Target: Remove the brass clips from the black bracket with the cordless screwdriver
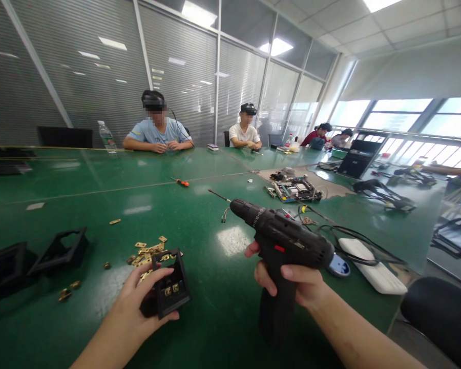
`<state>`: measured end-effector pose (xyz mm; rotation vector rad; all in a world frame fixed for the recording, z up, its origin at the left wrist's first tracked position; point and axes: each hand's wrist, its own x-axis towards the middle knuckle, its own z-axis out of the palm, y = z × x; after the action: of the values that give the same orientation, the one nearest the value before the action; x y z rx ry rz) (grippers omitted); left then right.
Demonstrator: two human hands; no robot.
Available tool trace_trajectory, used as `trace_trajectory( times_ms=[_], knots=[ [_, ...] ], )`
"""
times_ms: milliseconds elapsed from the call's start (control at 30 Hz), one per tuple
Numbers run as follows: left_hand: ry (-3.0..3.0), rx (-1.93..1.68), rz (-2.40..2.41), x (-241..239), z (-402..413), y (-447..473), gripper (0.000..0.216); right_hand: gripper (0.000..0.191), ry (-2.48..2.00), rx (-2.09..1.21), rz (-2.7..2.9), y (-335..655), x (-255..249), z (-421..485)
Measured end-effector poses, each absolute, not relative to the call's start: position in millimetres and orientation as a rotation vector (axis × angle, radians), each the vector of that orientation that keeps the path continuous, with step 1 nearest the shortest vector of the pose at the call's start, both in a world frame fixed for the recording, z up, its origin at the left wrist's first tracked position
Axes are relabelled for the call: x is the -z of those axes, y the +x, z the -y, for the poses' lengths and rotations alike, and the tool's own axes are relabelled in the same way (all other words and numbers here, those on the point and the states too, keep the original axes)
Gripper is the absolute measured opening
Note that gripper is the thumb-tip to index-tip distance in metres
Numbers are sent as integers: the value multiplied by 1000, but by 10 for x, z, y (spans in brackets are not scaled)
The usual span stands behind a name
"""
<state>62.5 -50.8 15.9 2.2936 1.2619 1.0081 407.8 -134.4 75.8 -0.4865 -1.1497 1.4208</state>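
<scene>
My right hand [292, 279] is wrapped round the grip of a black cordless drill [280, 236], whose thin bit points up and to the left over the green table [200, 205]. My left hand [138, 302] grips a small black plastic frame [171, 287] with brass pieces set in it, held just above the table. A heap of small brass plates [149, 251] lies right behind that frame.
Two more black frames [61, 248] lie at the left. A circuit board [295, 189], an orange screwdriver [182, 182], cables and a white box [372, 269] lie to the right. Several people sit at the far side of the table. A black chair [441, 312] stands at lower right.
</scene>
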Motion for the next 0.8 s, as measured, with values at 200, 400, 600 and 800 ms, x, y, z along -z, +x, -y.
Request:
trace_trajectory(
  times_ms=[200, 400, 600, 800],
  knots=[
    [2257, -997, -1287, -130, 512, 631, 59, 46, -495, -1427, 1139, 4053, -733, 1359],
    [2118, -912, -1265, -64, 539, 573, 83, 39, -530, -1406, 1133, 4067, -683, 1387],
    [1919, -869, -1184, -148, 614, 597, 76, 41, -560, -1399, 1134, 4118, -659, 1407],
    [1855, -982, -1092, -349, 687, 726, 81, 42, -617, -1405, 1130, 4132, -590, 1393]
  ],
)
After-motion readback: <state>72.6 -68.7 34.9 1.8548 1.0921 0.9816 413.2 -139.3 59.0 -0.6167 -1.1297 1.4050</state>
